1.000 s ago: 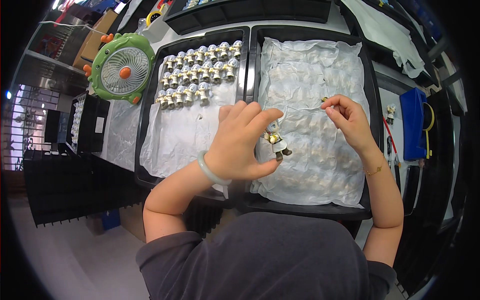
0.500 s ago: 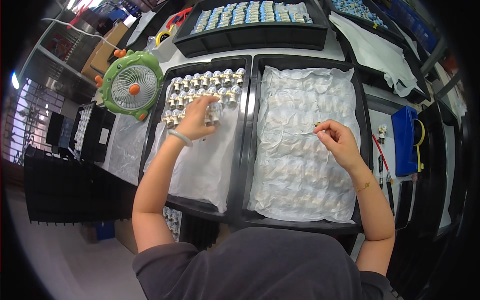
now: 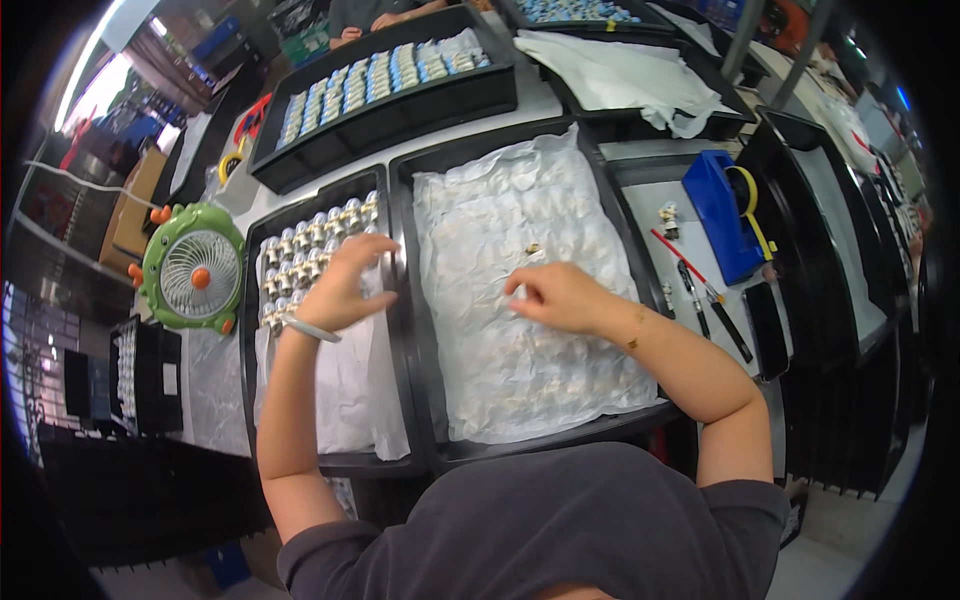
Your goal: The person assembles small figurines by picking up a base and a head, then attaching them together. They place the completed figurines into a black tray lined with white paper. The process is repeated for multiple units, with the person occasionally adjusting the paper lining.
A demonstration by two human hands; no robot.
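Observation:
My left hand (image 3: 350,285) is open over the right side of the left black tray (image 3: 405,420), thumb and fingers spread with nothing between them. Just left of it stand rows of small figurines (image 3: 320,225) with rounded white heads and gold parts; the hand hides some of them. White paper (image 3: 345,390) covers the tray's nearer part. My right hand (image 3: 560,297) hovers above the crumpled white paper (image 3: 500,370) in the right tray, fingers bent, thumb and forefinger apart. A tiny gold-brown piece (image 3: 532,249) lies on that paper, beyond the fingertips. Lumpy rows show faintly through the sheet.
A green fan (image 3: 195,265) stands at the left. Behind the trays is a deep black tray (image 3: 390,110) of blue-and-white pieces, with another person's hands (image 3: 385,22) beyond. On the right are a blue tape dispenser (image 3: 728,215), a red stick (image 3: 685,262), pens and one figurine (image 3: 668,218).
The whole view has swung, so the trays appear further left. My left hand has drawn off the figurines and spread. My right thumb and forefinger have parted, away from the tiny gold-brown piece.

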